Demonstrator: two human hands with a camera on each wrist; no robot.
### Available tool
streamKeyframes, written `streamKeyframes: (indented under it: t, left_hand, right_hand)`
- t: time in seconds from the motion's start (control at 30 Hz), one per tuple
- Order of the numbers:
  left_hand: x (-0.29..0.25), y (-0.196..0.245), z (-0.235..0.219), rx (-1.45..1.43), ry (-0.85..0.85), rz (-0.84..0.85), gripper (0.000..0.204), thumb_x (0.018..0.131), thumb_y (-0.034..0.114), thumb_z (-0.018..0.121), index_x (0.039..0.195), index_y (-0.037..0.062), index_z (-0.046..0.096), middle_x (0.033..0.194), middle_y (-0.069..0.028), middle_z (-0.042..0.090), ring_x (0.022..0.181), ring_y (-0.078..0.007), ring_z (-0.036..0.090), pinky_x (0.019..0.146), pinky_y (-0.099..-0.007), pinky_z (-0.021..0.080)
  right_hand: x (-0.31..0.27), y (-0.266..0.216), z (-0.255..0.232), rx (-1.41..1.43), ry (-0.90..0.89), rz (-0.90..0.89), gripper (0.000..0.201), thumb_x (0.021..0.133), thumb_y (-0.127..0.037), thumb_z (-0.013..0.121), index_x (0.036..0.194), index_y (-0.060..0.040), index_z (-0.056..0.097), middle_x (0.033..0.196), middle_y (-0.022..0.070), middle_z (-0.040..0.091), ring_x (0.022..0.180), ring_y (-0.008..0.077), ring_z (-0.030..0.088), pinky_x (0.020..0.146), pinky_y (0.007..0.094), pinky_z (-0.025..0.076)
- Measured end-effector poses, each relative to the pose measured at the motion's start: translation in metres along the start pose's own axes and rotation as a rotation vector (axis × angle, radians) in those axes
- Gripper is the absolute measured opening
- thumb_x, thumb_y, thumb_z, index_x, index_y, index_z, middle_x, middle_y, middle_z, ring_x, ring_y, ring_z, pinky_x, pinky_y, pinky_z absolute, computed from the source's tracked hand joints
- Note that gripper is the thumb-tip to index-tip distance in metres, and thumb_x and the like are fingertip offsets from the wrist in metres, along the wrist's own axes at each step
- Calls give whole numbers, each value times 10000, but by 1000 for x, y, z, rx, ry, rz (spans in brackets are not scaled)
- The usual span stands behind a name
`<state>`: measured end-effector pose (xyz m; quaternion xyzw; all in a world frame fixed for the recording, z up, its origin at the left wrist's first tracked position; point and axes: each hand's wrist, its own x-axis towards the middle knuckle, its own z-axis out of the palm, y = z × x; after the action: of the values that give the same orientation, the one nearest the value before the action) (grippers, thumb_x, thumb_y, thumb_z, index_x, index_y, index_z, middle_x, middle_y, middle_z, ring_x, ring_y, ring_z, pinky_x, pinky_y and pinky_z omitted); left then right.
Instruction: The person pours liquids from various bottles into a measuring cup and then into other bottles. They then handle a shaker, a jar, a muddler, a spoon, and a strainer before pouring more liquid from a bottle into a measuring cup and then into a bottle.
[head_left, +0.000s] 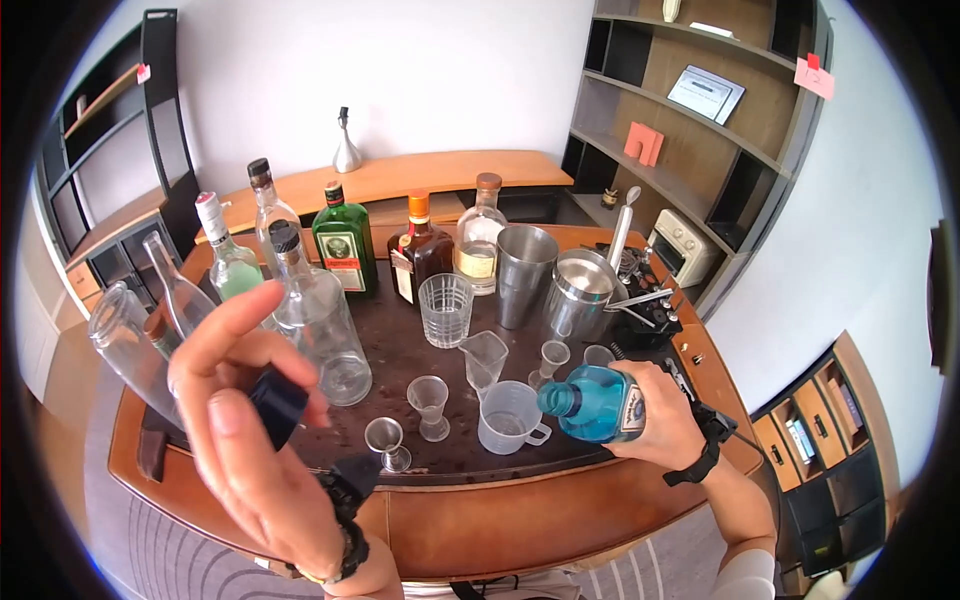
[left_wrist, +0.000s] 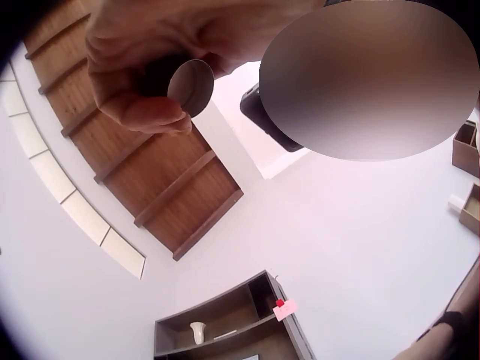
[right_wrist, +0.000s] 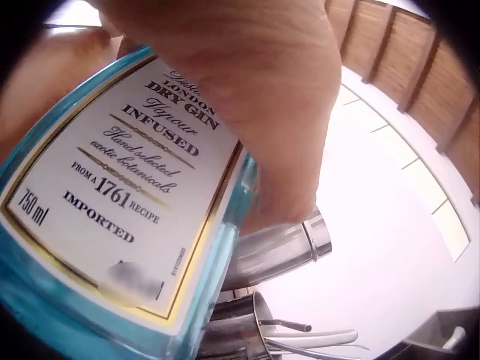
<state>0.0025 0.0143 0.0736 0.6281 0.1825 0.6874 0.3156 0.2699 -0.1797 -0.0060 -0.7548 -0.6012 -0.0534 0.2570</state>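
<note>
Left hand point(head_left: 248, 455), nearest and well left of the measuring cup point(head_left: 512, 436), pinches a dark cap point(head_left: 280, 405) between thumb and fingers. Just right of the measuring cup, the right hand point(head_left: 668, 415) is wrapped round a blue gin bottle point(head_left: 598, 405), tilted with its uncapped neck toward that cup. The step looks like pouring; the next move seems to call for bringing the mouth over the measuring cup's rim and tipping slowly. I make out no liquid in that cup, and the gin's level is unclear.

Left of the measuring cup on the desk point(head_left: 560, 530) stand a steel jigger point(head_left: 388, 445) and a glass jigger point(head_left: 430, 410); behind it, a clear beaker point(head_left: 486, 362) and a ridged tumbler point(head_left: 446, 318), seemingly empty. Farther behind are steel tins point(head_left: 525, 285), contents hidden, and a green bottle point(head_left: 343, 245).
</note>
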Motion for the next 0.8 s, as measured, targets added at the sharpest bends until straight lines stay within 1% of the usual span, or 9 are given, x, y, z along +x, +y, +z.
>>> streamKeyframes:
  t: [0.07, 0.13, 0.23, 0.33, 0.37, 0.5, 0.63, 0.67, 0.8]
  left_hand:
    - [2, 0, -6, 54, 65, 32, 508, 1036, 348, 309, 1192, -34, 604, 732, -33, 496, 618, -85, 429, 541, -208, 356]
    - [6, -5, -20, 56, 27, 41, 515, 1041, 350, 298, 1191, -33, 608, 715, -24, 488, 605, -78, 412, 564, -199, 335]
    - [10, -6, -28, 146, 149, -68, 519, 1040, 356, 302, 1195, -29, 612, 707, -15, 480, 599, -69, 400, 582, -190, 312]
    - [21, -13, -39, 244, 193, -38, 520, 1037, 367, 311, 1199, -22, 616, 712, -9, 472, 596, -65, 393, 579, -190, 306]
    - [22, -15, -41, 238, 237, -70, 521, 1034, 367, 311, 1210, -18, 614, 716, -3, 466, 597, -61, 395, 573, -186, 308]
    - [26, -19, -53, 214, 205, -90, 530, 1033, 369, 303, 1227, -18, 610, 719, 3, 462, 601, -55, 399, 571, -178, 318]
    - [28, -20, -48, 243, 225, -86, 529, 1036, 357, 296, 1235, -20, 610, 719, 3, 463, 598, -54, 400, 565, -178, 328]
    - [28, -20, -46, 258, 238, -79, 527, 1037, 352, 294, 1234, -20, 611, 719, 3, 464, 597, -55, 399, 563, -179, 330]
    - [28, -21, -51, 226, 184, -59, 515, 1042, 326, 291, 1212, -22, 631, 715, 0, 476, 597, -56, 402, 552, -180, 326]
  right_hand:
    - [4, -3, -3, -64, -27, -12, 860, 549, -141, 875, 1322, -98, 502, 1137, 130, 601, 1037, 344, 574, 893, 422, 450]
    - [8, -6, -4, -122, -51, -28, 858, 539, -128, 865, 1318, -109, 506, 1119, 120, 604, 1021, 335, 575, 870, 420, 447]
    - [11, -9, -6, -173, -82, -28, 859, 529, -114, 855, 1315, -115, 509, 1106, 112, 599, 1019, 329, 572, 864, 416, 444]
    - [15, -15, -9, -266, -139, -35, 873, 525, -108, 852, 1328, -127, 509, 1105, 99, 590, 1028, 322, 563, 873, 415, 438]
    - [16, -16, -9, -295, -152, -35, 880, 526, -107, 852, 1336, -133, 508, 1109, 96, 586, 1029, 319, 560, 874, 416, 436]
    - [20, -22, -13, -385, -201, -20, 908, 526, -109, 851, 1364, -159, 503, 1131, 83, 575, 1033, 312, 550, 874, 420, 431]
    - [23, -28, -16, -446, -240, 15, 923, 523, -112, 851, 1375, -177, 502, 1146, 85, 570, 1035, 313, 546, 871, 419, 424]
    - [23, -28, -17, -459, -238, 9, 925, 521, -111, 850, 1377, -178, 503, 1137, 87, 569, 1033, 314, 545, 868, 418, 420]
    - [23, -28, -17, -495, -244, 8, 933, 515, -106, 847, 1381, -181, 507, 1100, 95, 561, 1020, 317, 541, 858, 413, 409]
